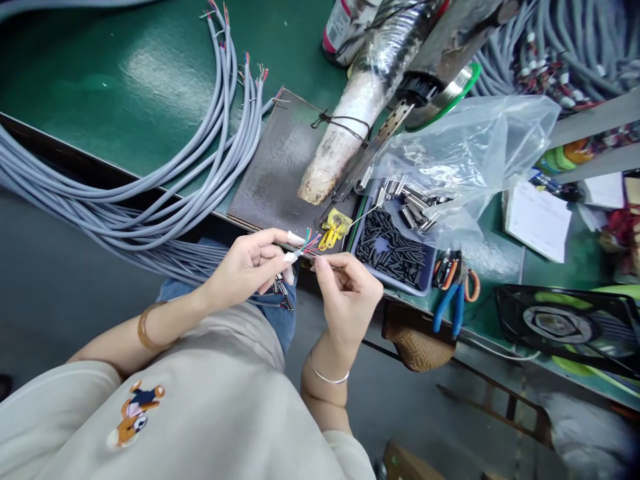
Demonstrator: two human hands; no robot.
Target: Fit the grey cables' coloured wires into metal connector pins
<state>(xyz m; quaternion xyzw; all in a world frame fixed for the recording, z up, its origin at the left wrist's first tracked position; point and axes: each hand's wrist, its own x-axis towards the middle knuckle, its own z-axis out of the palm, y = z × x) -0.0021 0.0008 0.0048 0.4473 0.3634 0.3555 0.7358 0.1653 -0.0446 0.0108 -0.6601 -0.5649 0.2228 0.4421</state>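
My left hand (253,263) grips the stripped end of a grey cable, with thin coloured wires (311,241) fanning out past its taped fingertips. My right hand (347,293) is pinched just right of those wires, thumb and forefinger together on something too small to make out. Both hands hover off the bench edge, over my lap. A small yellow clip (334,228) lies on the dark metal plate (273,167) just beyond the wires.
A bundle of grey cables (165,187) loops over the green bench at left. A blue tray (393,250) of black sleeves sits by a clear plastic bag (470,153). Blue pliers (453,303), a wrapped soldering tool (350,127) and a fan (565,323) lie at right.
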